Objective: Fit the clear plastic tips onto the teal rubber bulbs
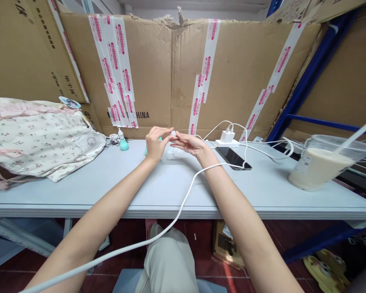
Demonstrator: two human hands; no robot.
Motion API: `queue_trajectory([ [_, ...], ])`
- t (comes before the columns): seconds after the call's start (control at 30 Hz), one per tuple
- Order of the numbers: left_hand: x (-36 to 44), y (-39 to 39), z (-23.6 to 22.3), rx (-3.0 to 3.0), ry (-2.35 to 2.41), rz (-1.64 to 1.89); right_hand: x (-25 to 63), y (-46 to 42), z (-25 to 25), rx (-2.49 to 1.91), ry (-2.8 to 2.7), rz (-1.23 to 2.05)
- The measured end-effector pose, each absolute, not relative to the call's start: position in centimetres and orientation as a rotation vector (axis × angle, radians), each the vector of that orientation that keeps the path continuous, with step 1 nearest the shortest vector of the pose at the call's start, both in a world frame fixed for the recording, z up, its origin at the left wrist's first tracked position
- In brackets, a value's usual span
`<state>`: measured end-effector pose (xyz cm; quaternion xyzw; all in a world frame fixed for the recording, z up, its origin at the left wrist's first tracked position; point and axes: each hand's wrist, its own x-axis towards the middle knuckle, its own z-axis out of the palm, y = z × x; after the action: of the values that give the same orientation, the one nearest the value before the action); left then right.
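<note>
Above the back half of the table, my left hand [156, 143] and my right hand [191, 144] meet at the fingertips. Between them is a small, whitish translucent piece [173, 133], rounded like a cap; its exact kind is too small to make out. My left thumb and forefinger pinch it from the left, and my right fingertips close on it from the other side. Teal parts [160, 138] show behind my left hand, mostly hidden. Just below the hands lies a clear plastic item [170, 154]. Further left stands a small teal squeeze bottle [123, 144] with a clear pointed top.
A floral bag [42, 138] lies on the table's left. To the right are a phone [233, 158], a white charger [227, 136] with cables, and a plastic drink cup [317, 167] with a straw. A white cable [183, 199] crosses before my arms. Cardboard [158, 73] walls the back.
</note>
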<state>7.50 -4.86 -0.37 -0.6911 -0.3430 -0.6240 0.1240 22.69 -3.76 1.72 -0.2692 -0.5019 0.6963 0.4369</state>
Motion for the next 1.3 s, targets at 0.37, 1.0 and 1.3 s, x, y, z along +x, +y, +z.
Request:
queue_trajectory([
  [0.37,7.4,-5.5,-0.5,-2.047,-0.917,-1.688,23.3,-3.9,2.1,-0.675,-1.405,1.572],
  [1.0,8.0,-5.9,0.0,-1.729,-1.109,-1.742,21.0,-4.4,1.5,-0.588,-1.386,1.48],
  [1.3,8.6,-5.4,-0.7,-2.021,-1.052,-1.801,20.8,-3.6,0.2,-0.611,-1.393,1.502],
])
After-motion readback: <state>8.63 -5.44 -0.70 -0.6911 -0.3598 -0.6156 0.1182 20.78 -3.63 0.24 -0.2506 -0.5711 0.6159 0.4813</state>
